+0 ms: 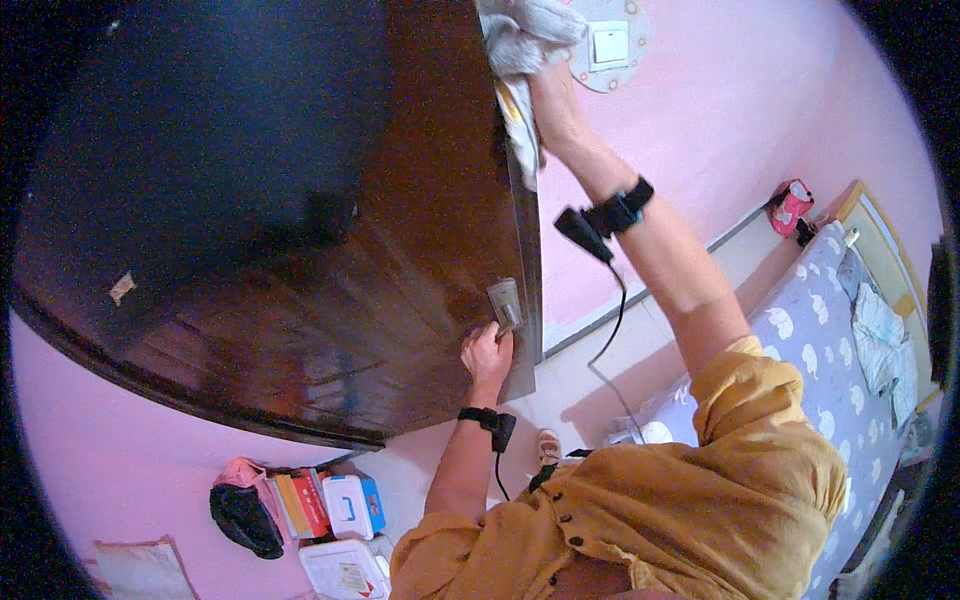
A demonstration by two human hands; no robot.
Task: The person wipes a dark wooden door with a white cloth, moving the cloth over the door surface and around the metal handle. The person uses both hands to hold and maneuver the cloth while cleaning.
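A dark brown wooden door with a glossy surface fills the left and top of the view. My left hand is closed around the metal lever handle near the door's edge. My right arm reaches up, and my right hand presses a whitish cloth against the upper part of that edge. One end of the cloth hangs down along the edge, and its bunched part covers most of the fingers. Each wrist wears a black strap with a small device and a cable.
Beside the cloth, a light switch sits on the pink wall. A bed with an elephant-print sheet stands at right. Lower left are a black bag, books, a blue-and-white box and a white-lidded box.
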